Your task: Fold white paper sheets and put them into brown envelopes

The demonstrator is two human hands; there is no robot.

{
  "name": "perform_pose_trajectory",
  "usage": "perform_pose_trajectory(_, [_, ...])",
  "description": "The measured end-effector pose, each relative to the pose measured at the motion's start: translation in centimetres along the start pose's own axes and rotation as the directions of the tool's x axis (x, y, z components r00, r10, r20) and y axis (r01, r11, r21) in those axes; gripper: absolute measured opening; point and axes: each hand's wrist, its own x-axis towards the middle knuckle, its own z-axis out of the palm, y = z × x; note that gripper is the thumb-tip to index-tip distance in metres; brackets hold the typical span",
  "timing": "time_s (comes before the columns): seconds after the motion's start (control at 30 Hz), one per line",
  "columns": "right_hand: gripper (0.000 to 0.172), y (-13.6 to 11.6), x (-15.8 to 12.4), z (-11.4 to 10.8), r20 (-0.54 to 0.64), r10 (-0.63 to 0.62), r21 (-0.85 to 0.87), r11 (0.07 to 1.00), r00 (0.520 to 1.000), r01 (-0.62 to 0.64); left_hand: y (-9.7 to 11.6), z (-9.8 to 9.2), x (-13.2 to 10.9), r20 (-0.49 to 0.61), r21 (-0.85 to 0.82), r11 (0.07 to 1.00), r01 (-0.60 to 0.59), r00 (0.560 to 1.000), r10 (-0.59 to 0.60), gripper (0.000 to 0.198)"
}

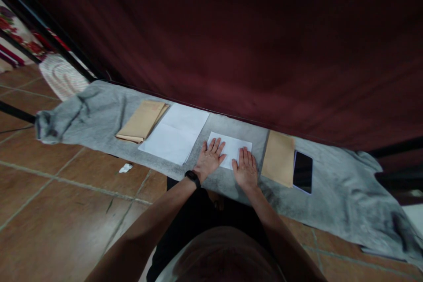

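Both of my hands lie flat on a folded sheet of white paper (229, 144) in the middle of the cloth-covered surface. My left hand (210, 158), with a dark band on its wrist, rests on the sheet's left part with fingers spread. Over the right part lies my right hand (246, 169), fingers stretched out and thumb apart. To the left is a larger stack of white paper (180, 130) with a crease across it. A brown envelope (278, 158) lies just right of my right hand.
Several brown envelopes (142, 121) are stacked at the left. A phone (303, 172) with a dark screen lies beside the right envelope. Grey cloth (343, 194) covers the narrow surface, and a dark red curtain (231, 53) hangs behind it. A white scrap (125, 168) lies on the tiled floor.
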Motion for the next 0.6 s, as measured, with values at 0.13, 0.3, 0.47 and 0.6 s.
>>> perform_pose_trajectory(0.13, [0.061,0.0,0.0,-0.1,0.003,0.001,-0.003,1.000,1.000,-0.001,0.3,-0.1,-0.3,0.005,0.009,1.000,0.012,1.000,-0.012,0.058])
perform_pose_trajectory(0.3, [0.061,-0.1,0.1,0.0,-0.003,0.000,0.015,1.000,1.000,0.000,0.5,-0.2,-0.4,-0.007,-0.018,0.999,0.047,0.999,-0.047,0.057])
perform_pose_trajectory(0.47, [0.060,0.2,-0.8,-0.1,-0.056,0.002,0.027,1.000,0.998,-0.001,0.1,0.1,-0.5,-0.046,-0.023,0.998,0.063,0.997,-0.064,0.057])
perform_pose_trajectory(0.6, [0.060,0.6,-1.9,-0.3,-0.081,0.010,0.013,1.000,0.997,-0.009,-0.4,0.6,-1.0,-0.122,-0.040,0.992,0.118,0.985,-0.122,0.058])
